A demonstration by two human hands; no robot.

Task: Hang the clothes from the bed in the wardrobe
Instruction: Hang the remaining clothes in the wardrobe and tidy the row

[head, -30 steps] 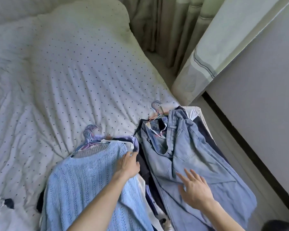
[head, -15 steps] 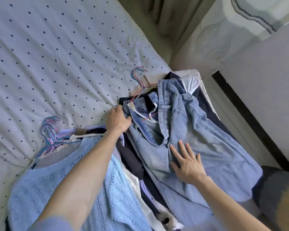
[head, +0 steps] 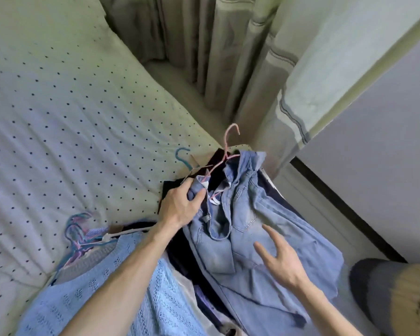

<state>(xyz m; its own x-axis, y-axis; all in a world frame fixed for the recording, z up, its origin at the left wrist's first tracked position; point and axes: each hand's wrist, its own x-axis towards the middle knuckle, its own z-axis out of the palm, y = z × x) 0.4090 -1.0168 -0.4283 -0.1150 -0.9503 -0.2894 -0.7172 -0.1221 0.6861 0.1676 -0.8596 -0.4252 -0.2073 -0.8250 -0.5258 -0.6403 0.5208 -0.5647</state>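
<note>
**Q:** What differs from the frames just before?

**A:** The left hand [head: 180,207], on the light-blue sweater [head: 102,292] a second ago, now pinches the waistband of the jeans [head: 252,214] between its thumb and curled fingers. The pink hanger [head: 224,151] carrying the jeans has tipped up, so its hook stands clear of the bed [head: 58,117] and points to the far side. The right hand [head: 283,261], flat on the denim half a second ago, is now raised with its fingers spread and holds nothing.

**Q:** What does that mean for the task?

**A:** The jeans appear to be the garment chosen. They are gathered at the top but not yet lifted free. They lie at the near right corner of the bed, on top of the dark garments [head: 172,190], with the sweater to their left.

**Q:** What cannot be read?

**A:** The wardrobe is out of view. Folds of the waistband hide how the jeans sit on the pink hanger. Whether the right fingertips touch the denim cannot be told. The blue hanger hook [head: 182,157] pokes out just left of the pink one, and its garment is buried. The hanger bundle [head: 78,229] at the sweater's neck is tangled, so the hangers cannot be counted. The near edge of the frame cuts off the jeans' legs. The dark and tan shape [head: 388,294] at the near right is blurred and is perhaps a foot.
</note>
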